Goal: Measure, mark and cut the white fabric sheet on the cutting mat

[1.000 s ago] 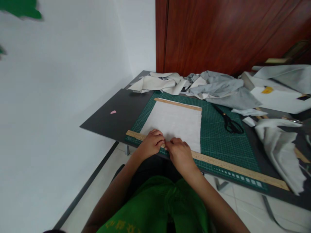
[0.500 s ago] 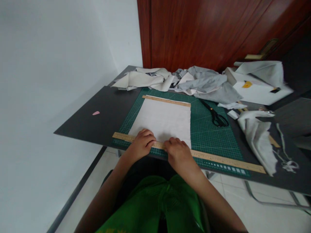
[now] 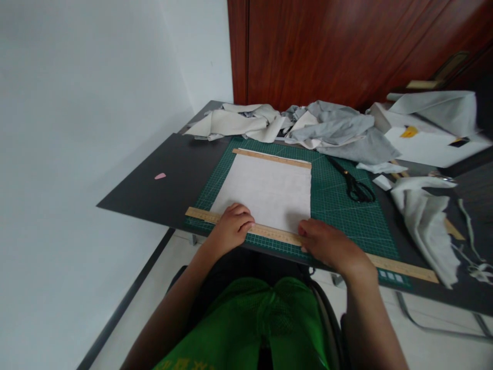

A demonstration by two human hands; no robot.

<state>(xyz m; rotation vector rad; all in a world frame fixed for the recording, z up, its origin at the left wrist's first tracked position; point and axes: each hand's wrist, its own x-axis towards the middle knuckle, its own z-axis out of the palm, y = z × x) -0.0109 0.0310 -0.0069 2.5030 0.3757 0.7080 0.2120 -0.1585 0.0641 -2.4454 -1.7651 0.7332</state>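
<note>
A white cloth [image 3: 269, 190] lies flat on the green cutting mat [image 3: 339, 226]. Along its near edge runs a long wooden ruler [image 3: 275, 235], which reaches past the cloth on both sides. My left hand [image 3: 233, 226] presses on this ruler near the cloth's lower left, its fingers curled together over it. At the cloth's lower right corner, my right hand [image 3: 327, 241] has its fingers closed on the ruler and the cloth edge. A shorter wooden ruler [image 3: 271, 158] lies across the cloth's far edge.
Black scissors [image 3: 356, 187] rest on the mat's right side. Crumpled grey and cream fabric [image 3: 335, 128] lines the back. At the right are a white box [image 3: 427, 141], a cloth scrap [image 3: 427, 221] and string. A pink piece [image 3: 160, 176] lies at the left.
My right hand has slid right along the long ruler to the cloth's corner. My left hand keeps its place on the ruler. The view has shifted slightly.
</note>
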